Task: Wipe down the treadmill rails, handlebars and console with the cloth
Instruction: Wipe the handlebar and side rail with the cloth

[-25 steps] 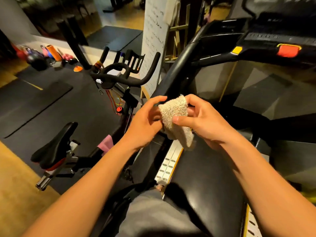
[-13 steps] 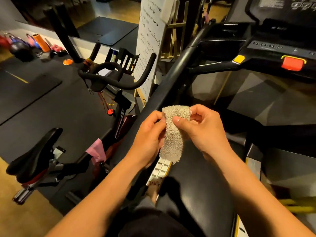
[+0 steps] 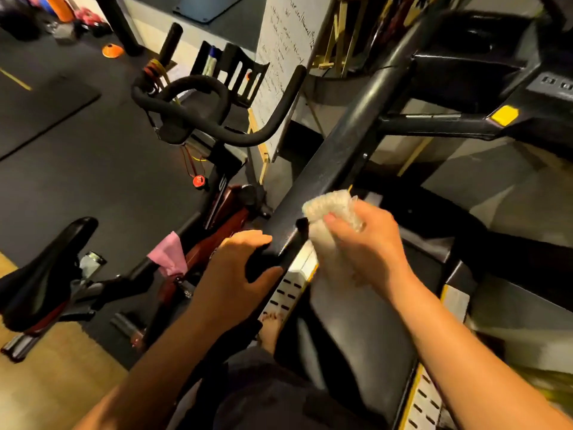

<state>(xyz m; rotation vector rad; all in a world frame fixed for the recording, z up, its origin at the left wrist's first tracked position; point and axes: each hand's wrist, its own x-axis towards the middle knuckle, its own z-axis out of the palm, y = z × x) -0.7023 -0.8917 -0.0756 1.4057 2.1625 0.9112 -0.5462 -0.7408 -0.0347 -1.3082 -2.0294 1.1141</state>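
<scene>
1. Looking at the far left onto the black saddle [image 3: 46, 259] of an exercise bike, standing on a dark floor mat beside wooden flooring.
2. Moving right to the bike's curved black handlebars [image 3: 186, 113], with a pink rag [image 3: 167, 256] draped on the frame below and an orange cone [image 3: 112, 51] on the mat far behind.
3. Passing a handwritten whiteboard [image 3: 279, 72], standing upright just beyond the handlebars.
4. Gripping the near end of the treadmill's black handrail [image 3: 341, 150] with the left hand [image 3: 235, 274], curling the fingers over the top and wrapping the thumb underneath.
5. Standing with a bare foot [image 3: 273, 330] on the pale perforated side rail [image 3: 288, 290], directly below that hand.
6. Holding the pale cloth [image 3: 328, 209] bunched in the right hand [image 3: 366, 246], pinching it with the thumb on top and the fingers curled round behind.
7. Holding that cloth at the handrail's right edge, just ahead of the left hand, touching or almost touching, with blur hiding which.
8. Letting the cloth's lower end hang down above the side rail and the dark belt [image 3: 356, 336].
9. Ending at the upper right on the console [image 3: 552, 85], with a yellow button [image 3: 505, 114] beside a short black crossbar, well apart from both hands.
</scene>
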